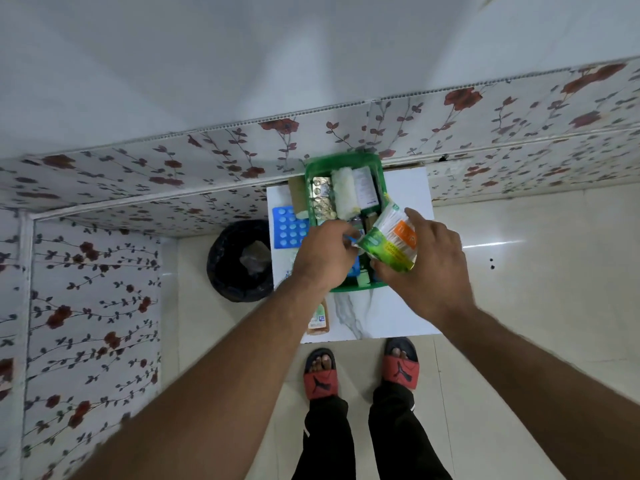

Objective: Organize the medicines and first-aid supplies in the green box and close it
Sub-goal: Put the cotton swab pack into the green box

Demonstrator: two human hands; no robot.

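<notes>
The green box (311,188) stands open on a small white table (408,188). Inside lie foil pill strips (322,199), a white bandage roll (346,194) and a white leaflet pack (367,188). My right hand (426,268) holds a green and orange pack of cotton buds (391,242) tilted above the box. My left hand (323,256) pinches the pack's left corner, with a small blue item at its fingertips. My hands hide the near half of the box.
A blue pill blister (287,226) and a brown carton (297,194) lie left of the box. A small bottle (320,318) lies at the table's near left. A black bin (240,261) stands on the floor to the left. Flowered wall behind.
</notes>
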